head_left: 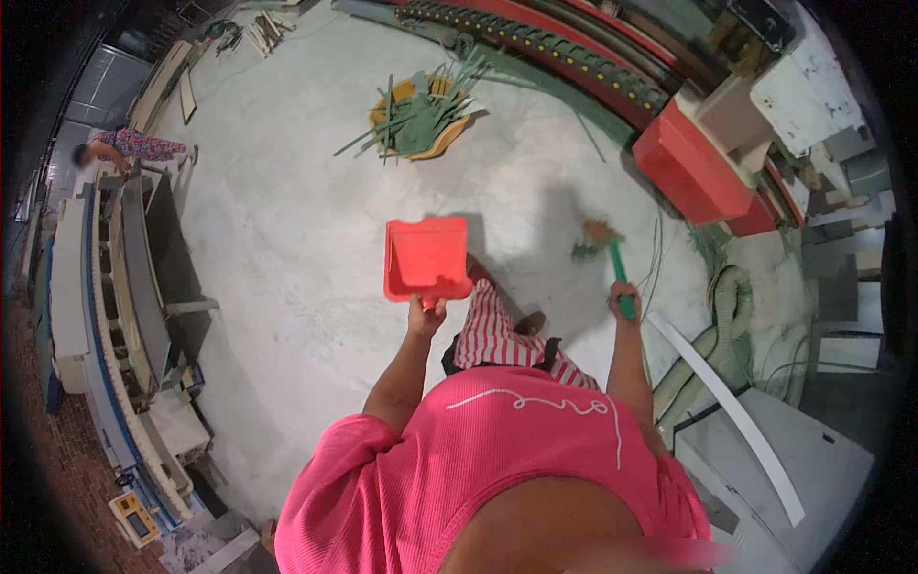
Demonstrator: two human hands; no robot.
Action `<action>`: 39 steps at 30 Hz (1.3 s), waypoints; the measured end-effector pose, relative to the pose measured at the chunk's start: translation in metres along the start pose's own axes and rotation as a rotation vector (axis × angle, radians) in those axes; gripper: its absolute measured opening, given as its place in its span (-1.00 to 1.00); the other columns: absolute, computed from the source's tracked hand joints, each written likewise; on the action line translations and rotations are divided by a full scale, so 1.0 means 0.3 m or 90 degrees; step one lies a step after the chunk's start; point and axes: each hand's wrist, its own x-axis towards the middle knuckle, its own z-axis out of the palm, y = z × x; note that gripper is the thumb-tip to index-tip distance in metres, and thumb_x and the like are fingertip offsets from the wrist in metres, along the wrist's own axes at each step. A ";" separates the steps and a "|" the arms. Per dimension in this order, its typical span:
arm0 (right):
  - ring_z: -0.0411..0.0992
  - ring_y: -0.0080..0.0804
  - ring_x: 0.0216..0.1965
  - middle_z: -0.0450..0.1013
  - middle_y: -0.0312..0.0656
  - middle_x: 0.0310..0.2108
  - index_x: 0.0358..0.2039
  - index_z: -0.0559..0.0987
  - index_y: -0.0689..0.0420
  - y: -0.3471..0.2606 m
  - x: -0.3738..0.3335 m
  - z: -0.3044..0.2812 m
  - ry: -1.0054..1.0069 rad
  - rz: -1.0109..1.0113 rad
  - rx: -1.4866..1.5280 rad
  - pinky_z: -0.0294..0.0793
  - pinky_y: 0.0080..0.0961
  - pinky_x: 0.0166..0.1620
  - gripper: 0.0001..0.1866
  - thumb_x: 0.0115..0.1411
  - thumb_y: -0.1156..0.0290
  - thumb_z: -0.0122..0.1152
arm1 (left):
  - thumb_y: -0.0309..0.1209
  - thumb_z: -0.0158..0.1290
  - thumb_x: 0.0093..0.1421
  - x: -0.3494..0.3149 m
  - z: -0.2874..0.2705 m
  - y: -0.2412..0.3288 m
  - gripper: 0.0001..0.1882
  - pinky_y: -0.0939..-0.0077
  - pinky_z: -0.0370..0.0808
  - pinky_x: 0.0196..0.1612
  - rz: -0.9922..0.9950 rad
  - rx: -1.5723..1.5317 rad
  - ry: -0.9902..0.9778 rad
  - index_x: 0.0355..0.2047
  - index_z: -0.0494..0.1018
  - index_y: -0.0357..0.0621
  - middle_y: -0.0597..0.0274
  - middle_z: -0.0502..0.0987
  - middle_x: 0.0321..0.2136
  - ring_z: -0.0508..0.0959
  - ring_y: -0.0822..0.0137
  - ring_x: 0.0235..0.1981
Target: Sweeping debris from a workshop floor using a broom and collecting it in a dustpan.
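Held out in front of me is a red dustpan [426,251], with my left hand [426,316] closed round its short handle. Its tray looks bare apart from a shadow along the handle side. My right hand [623,300] grips a small brush [617,263] by its green handle, off to my right. The brush's brownish head [600,232] is smeared by motion, and a dark greenish patch shows beside it. Farther ahead on the floor [316,239] stands a yellow basin [445,142] heaped with green strips and scraps [421,115], several of them jutting over its rim.
A long red machine [574,57] with a red box-shaped end [693,163] runs along the far right. On the right lie a ribbed hose [729,297], a curved white strip [736,411] and a grey cabinet [784,469]. A workbench [105,287] lines the left, with another person [134,145] beyond.
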 end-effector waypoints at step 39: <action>0.21 -0.47 -0.83 0.22 -0.23 -0.76 -0.13 0.10 0.14 -0.136 -0.467 0.003 0.459 0.003 -1.068 0.19 -0.56 -0.80 -0.56 -0.05 0.39 -0.07 | -0.19 -0.14 -0.14 0.001 0.083 0.003 -0.73 0.62 0.29 -0.71 -0.090 0.001 0.187 -0.53 0.22 -0.13 0.17 0.31 -0.68 0.27 0.34 -0.77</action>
